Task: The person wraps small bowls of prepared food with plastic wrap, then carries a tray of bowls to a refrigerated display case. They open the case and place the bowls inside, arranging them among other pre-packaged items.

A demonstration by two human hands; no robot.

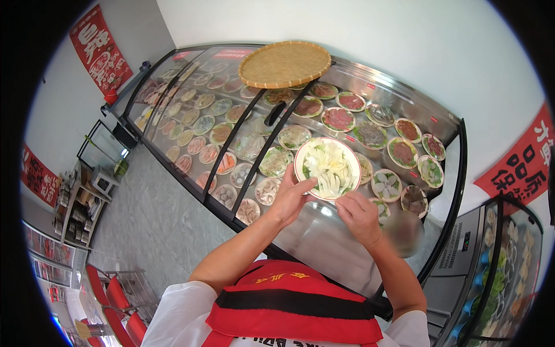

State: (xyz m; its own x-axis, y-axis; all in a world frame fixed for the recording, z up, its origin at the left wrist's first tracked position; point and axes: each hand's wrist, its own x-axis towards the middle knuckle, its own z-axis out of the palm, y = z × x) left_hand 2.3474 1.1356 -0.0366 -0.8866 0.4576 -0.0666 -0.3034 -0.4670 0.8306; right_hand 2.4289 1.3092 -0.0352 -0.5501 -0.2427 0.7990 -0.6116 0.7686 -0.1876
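My left hand (295,191) grips a white, red-rimmed plate (298,167) from its left side, with the thumb over the rim. Pale sliced vegetable (327,162), possibly cabbage, lies on it with green leaves beneath. At the plate's lower right edge, my right hand (359,217) has curled fingers touching or very near the rim; whether they pinch anything is hidden. The plate is held above an open section of a refrigerated display case (321,230). Below are plates of sliced red meat (339,119), pale rounded food (386,185) and mushroom-like pieces (268,191).
A round woven bamboo tray (284,65) rests on top of the case. Sliding glass panels with a black handle (275,113) cover the left part, over several more plates. Another glass-fronted cabinet (498,269) stands at right. Red chairs (117,292) and a shelf rack (80,208) are at left.
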